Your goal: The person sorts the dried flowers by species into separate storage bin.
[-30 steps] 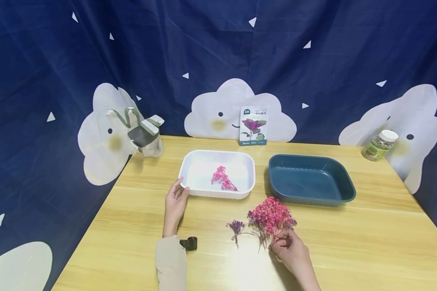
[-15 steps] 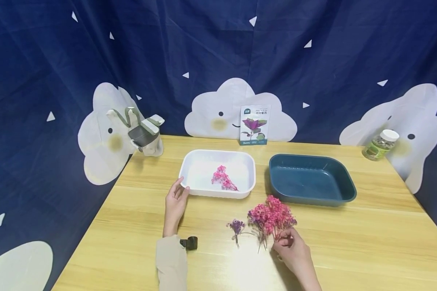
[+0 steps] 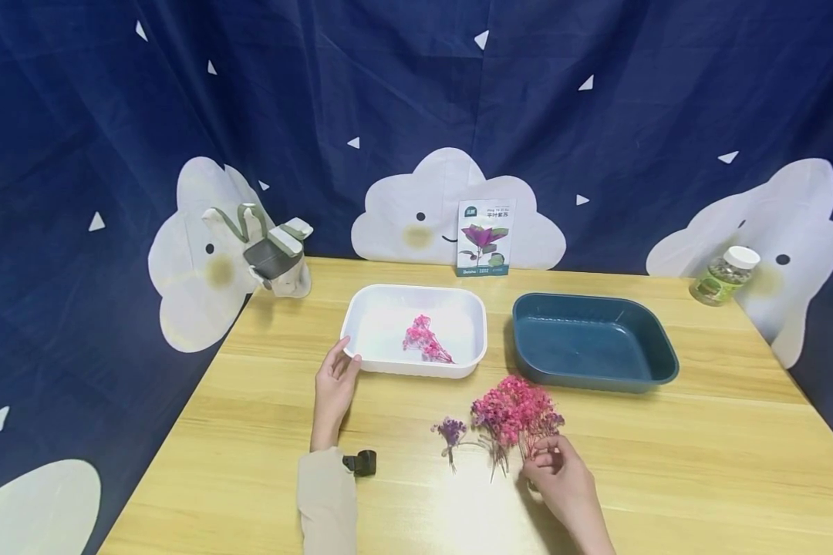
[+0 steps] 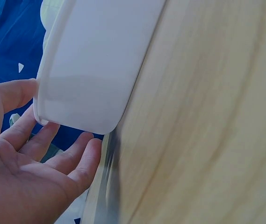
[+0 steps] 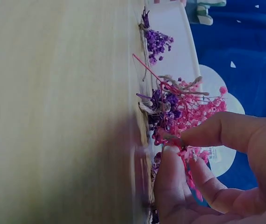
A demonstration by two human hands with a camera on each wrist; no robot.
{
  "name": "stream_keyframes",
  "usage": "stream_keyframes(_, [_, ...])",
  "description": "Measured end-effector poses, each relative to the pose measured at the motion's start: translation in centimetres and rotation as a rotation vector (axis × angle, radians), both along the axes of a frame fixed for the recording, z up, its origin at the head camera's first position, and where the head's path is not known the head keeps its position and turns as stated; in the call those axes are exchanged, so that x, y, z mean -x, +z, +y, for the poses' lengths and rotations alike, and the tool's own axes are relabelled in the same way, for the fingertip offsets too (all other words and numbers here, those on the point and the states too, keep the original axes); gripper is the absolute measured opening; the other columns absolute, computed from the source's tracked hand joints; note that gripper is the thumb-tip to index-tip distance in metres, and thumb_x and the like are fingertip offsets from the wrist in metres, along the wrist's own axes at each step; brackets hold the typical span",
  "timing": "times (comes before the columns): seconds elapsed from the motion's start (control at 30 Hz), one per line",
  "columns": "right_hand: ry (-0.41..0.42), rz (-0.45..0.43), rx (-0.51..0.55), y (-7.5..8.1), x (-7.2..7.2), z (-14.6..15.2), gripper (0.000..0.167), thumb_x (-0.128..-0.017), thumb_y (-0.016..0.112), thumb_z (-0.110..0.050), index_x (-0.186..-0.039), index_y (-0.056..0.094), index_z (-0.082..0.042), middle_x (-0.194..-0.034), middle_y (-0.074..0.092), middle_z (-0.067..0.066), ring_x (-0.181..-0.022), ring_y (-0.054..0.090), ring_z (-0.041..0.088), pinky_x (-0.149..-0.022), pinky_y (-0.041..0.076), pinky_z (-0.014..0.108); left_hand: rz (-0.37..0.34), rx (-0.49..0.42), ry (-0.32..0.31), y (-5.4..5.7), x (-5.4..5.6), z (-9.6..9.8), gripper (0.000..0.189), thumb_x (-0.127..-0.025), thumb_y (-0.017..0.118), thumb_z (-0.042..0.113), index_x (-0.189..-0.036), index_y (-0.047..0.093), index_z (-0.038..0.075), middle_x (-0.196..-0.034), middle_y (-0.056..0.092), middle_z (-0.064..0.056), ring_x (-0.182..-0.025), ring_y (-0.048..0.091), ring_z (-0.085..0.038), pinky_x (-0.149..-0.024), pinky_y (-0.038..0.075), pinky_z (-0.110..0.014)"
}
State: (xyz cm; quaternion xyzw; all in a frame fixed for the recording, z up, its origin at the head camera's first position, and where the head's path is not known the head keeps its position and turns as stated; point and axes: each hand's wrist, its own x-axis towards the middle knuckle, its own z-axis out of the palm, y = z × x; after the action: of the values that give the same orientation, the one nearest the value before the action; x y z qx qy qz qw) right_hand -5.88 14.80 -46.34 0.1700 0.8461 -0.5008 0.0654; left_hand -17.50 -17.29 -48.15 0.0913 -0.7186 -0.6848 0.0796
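At its near left corner, a white plastic basin (image 3: pixel 413 370) is held by my left hand (image 3: pixel 335 389). The left wrist view has the thumb (image 4: pixel 23 91) at the rim and the other fingers curved along the outside wall. A pink dried flower sprig (image 3: pixel 426 341) lies inside this basin. My right hand (image 3: pixel 561 479) pinches thin stems of the pink dried flowers (image 3: pixel 517 405) between thumb and fingertips, low at the bunch. Purple dried flowers (image 5: pixel 166 103) lie close behind and beneath the pink ones. A small tied purple bunch (image 3: pixel 450 433) lies apart, to their left.
A dark blue basin (image 3: pixel 597 381) stands behind the right hand. Along the back are a flower-picture packet (image 3: pixel 483 239), a lidded jar (image 3: pixel 725 276) at right and a white-and-green ornament (image 3: pixel 278 258) at left. A blue curtain (image 3: pixel 416 92) borders the wooden table (image 3: pixel 250 462).
Some pink flower heads rose slightly and then sank back towards the left. My right hand has shifted a little to the right; the left hand stays at the white basin.
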Motion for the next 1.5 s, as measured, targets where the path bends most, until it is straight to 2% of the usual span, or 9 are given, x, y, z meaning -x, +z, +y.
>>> stream_keyframes(0.5, [0.030,0.022,0.019,0.6,-0.5,0.1,0.035,-0.086,0.070,-0.008,-0.118,0.061,0.002,-0.092,0.071,0.009,-0.077,0.064,0.008,-0.068,0.052,0.017,-0.024,-0.009,0.004,0.2,-0.2,0.0,0.050,-0.098,0.054,0.009,-0.146,0.041,0.006,-0.159,0.029,-0.016,-0.140,0.039,-0.037,-0.117,0.034,-0.044])
stream_keyframes(0.7, [0.009,0.071,0.057,1.0,-0.8,0.0,0.033,-0.086,0.070,-0.005,-0.117,0.062,0.004,-0.099,0.072,0.014,-0.077,0.065,0.003,-0.071,0.054,0.016,-0.024,-0.008,0.008,0.2,-0.2,0.0,0.050,-0.098,0.055,0.009,-0.146,0.042,0.006,-0.159,0.029,-0.016,-0.141,0.038,-0.037,-0.117,0.034,-0.044])
stream_keyframes(1.1, [-0.043,0.117,0.092,1.7,-1.3,-0.2,0.033,-0.086,0.068,0.000,-0.118,0.062,0.002,-0.102,0.072,0.015,-0.079,0.059,-0.006,-0.075,0.052,0.013,-0.029,-0.015,0.013,0.1,0.1,-0.1,0.049,-0.098,0.054,0.007,-0.146,0.042,0.005,-0.157,0.032,-0.016,-0.139,0.041,-0.036,-0.116,0.035,-0.043])
stream_keyframes(1.5, [-0.034,0.162,0.093,2.6,-0.7,-0.7,0.035,-0.086,0.069,-0.001,-0.120,0.060,0.001,-0.104,0.070,0.015,-0.080,0.060,-0.004,-0.079,0.050,0.011,-0.018,-0.012,0.003,0.0,0.1,-0.1,0.049,-0.098,0.054,0.006,-0.145,0.041,0.004,-0.158,0.030,-0.018,-0.140,0.040,-0.037,-0.116,0.035,-0.043])
